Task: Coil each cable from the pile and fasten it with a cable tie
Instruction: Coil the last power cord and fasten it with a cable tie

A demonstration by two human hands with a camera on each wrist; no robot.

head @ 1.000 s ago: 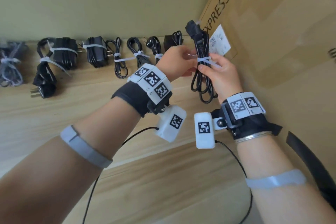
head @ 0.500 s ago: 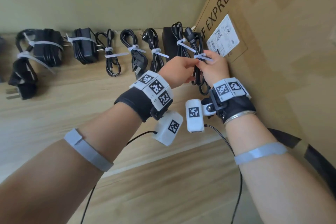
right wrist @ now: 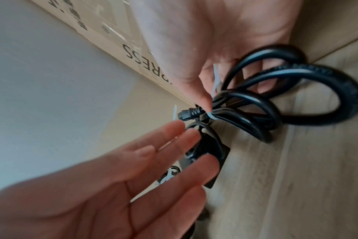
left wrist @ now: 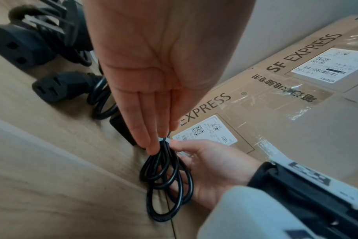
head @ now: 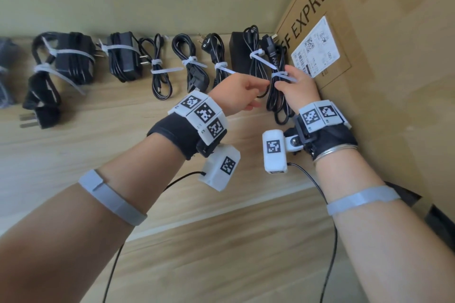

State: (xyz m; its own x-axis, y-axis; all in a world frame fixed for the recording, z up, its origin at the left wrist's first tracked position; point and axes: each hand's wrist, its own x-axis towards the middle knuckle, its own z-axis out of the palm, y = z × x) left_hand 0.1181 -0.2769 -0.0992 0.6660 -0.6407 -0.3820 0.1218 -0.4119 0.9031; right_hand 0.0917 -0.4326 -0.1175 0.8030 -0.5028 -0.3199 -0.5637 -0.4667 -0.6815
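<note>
A coiled black power cable [head: 277,101] bound with a white cable tie [head: 280,76] lies low over the wooden floor beside the cardboard box. My right hand [head: 294,86] grips the coil at the tie, thumb on top and fingers beneath. The right wrist view shows the thumb pressing by the tie [right wrist: 212,116], with the cable's loops [right wrist: 276,103] running across the palm. My left hand [head: 256,92] is open, fingers straight. In the left wrist view its fingertips [left wrist: 153,145] touch the cable [left wrist: 164,186] just under the tie [left wrist: 165,140].
Several tied black cables and power adapters [head: 123,59] lie in a row along the wall. A black adapter with its tied cable [head: 246,56] sits right next to the held coil. A large cardboard box [head: 369,81] walls off the right side. The wooden floor [head: 221,253] lies below my arms.
Both hands carried the tied cable down and away to the right end of the row, by the box. My left hand has let go of the tie and straightened its fingers.
</note>
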